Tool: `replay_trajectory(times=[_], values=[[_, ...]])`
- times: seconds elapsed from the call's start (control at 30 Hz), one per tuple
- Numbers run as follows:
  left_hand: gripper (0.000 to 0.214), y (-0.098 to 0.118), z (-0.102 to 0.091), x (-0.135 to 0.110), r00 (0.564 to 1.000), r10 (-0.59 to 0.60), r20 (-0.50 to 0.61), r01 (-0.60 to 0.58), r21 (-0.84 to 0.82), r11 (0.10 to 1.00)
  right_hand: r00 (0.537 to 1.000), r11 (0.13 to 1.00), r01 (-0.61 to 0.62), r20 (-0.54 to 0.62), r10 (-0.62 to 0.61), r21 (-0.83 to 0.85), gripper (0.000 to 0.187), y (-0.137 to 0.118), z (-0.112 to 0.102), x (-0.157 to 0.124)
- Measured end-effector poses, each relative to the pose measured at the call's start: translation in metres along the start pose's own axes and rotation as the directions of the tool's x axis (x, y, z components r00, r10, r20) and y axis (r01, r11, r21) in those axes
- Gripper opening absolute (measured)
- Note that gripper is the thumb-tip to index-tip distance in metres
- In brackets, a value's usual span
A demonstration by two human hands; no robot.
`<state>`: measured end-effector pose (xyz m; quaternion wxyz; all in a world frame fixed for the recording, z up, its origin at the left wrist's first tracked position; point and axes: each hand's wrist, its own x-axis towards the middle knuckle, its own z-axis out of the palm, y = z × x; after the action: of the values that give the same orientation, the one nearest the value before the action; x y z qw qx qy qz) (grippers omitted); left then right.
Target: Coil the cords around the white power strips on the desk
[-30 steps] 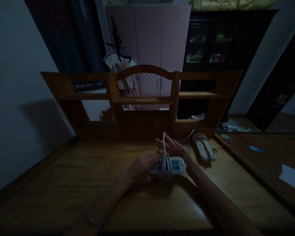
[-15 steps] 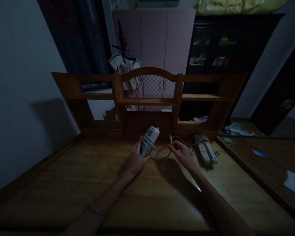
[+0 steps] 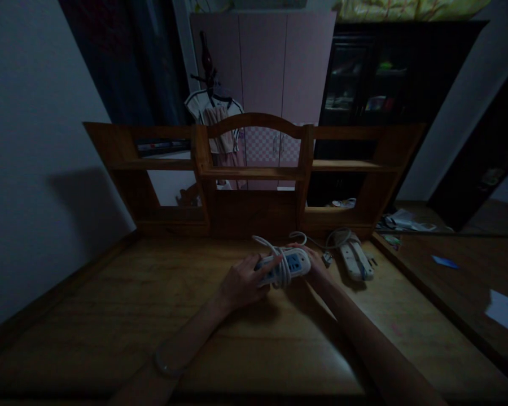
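Note:
A white power strip [image 3: 294,263] with blue sockets lies sideways just above the wooden desk [image 3: 110,316], with its white cord [image 3: 279,265] wound round its middle. My left hand [image 3: 243,282] is closed on the strip's left end. My right hand [image 3: 315,265] is behind the strip's right end, fingers curled on it and on the cord. A loop of cord stands up at the back of the strip.
A second white power strip [image 3: 353,260] lies on the desk to the right, with a plug [image 3: 327,259] beside it. A wooden shelf unit [image 3: 254,175] stands along the desk's back edge. Papers [image 3: 506,313] lie on the adjoining surface at the right.
The strip was held upright in my left hand with the cord stretched to my right hand; now it is turned sideways and lower, with both hands on it and more cord wound round.

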<state>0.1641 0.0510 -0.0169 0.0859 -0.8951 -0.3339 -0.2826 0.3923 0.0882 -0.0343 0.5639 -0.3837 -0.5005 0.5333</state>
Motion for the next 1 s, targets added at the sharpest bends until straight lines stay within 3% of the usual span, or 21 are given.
replay_trajectory(times=[0.1, 0.17, 0.27, 0.33, 0.43, 0.5, 0.6, 0.73, 0.83, 0.9, 1.0], values=[[0.078, 0.002, -0.001, 0.001, 0.999, -0.008, 0.049, 0.006, 0.043, 0.999, 0.997, 0.967, -0.067, 0.043, 0.058, 0.245, 0.034, -0.011, -0.002, 0.001], [0.080, 0.002, -0.003, 0.002, 0.997, -0.067, 0.045, 0.066, 0.021, 0.998, 0.999, 0.926, -0.048, 0.019, 0.044, 0.375, 0.030, -0.017, -0.006, 0.003], [0.087, 0.001, -0.002, 0.004, 0.977, -0.214, -0.003, 0.213, -0.054, 0.976, 1.000, 0.864, 0.000, -0.025, 0.015, 0.504, 0.021, -0.023, -0.015, 0.007], [0.096, -0.003, 0.002, 0.004, 0.933, -0.357, -0.049, 0.350, -0.110, 0.930, 0.999, 0.851, 0.014, -0.034, 0.005, 0.525, 0.018, -0.024, -0.022, 0.009], [0.105, -0.012, 0.008, 0.002, 0.817, -0.571, -0.083, 0.551, -0.177, 0.815, 0.997, 0.863, 0.051, -0.082, -0.010, 0.503, 0.015, -0.023, -0.029, 0.011], [0.103, -0.018, 0.012, 0.000, 0.750, -0.655, -0.096, 0.624, -0.225, 0.748, 0.994, 0.905, 0.063, -0.105, -0.020, 0.420, 0.018, -0.022, -0.029, 0.011], [0.096, -0.024, 0.014, 0.000, 0.686, -0.712, -0.149, 0.636, -0.352, 0.687, 0.995, 0.961, 0.055, -0.100, -0.028, 0.272, 0.029, -0.020, -0.023, 0.009], [0.088, -0.021, 0.012, 0.005, 0.636, -0.737, -0.230, 0.563, -0.515, 0.647, 0.999, 0.987, 0.028, -0.028, -0.023, 0.160, 0.031, -0.017, -0.010, 0.002], [0.091, -0.015, 0.009, 0.006, 0.680, -0.686, -0.259, 0.475, -0.557, 0.681, 0.999, 0.995, -0.005, 0.053, 0.000, 0.101, 0.031, -0.010, -0.002, -0.001], [0.095, -0.010, 0.006, 0.004, 0.757, -0.588, -0.285, 0.391, -0.524, 0.757, 0.997, 0.995, -0.043, 0.067, 0.037, 0.089, 0.033, -0.006, -0.001, -0.001], [0.096, -0.003, 0.002, -0.001, 0.890, -0.346, -0.298, 0.234, -0.351, 0.906, 0.994, 0.996, -0.088, 0.065, 0.087, 0.009, 0.037, -0.001, -0.003, 0.000]])
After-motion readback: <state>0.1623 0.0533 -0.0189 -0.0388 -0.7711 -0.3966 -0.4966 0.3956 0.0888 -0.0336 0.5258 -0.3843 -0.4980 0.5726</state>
